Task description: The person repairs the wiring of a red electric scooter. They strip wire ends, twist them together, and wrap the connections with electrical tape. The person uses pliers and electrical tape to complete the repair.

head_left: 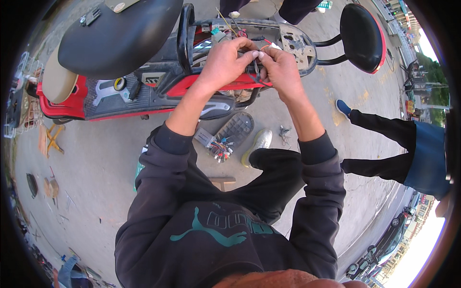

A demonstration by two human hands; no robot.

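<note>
Over the opened rear of a red electric scooter [192, 89], both my hands meet with their fingertips nearly touching. My left hand [223, 62] pinches a thin wire between thumb and forefinger. From the other side, my right hand [283, 72] grips the wire close to the same spot; the fingers hide the exact point. Dark wires [256, 72] hang below the fingertips. Yellow and red wires and a teal connector [215, 31] stick out of the frame beside my left hand. A metal rack plate [290, 41] lies just beyond my right hand.
The black seat [120, 38] is tipped up at left; a backrest [357, 36] juts out right. A tape roll [119, 84] sits on the footboard. Below lie a silver box [204, 137] with several plugged wires and a black ribbed cover [235, 128]. People stand at right [384, 127] and beyond the scooter.
</note>
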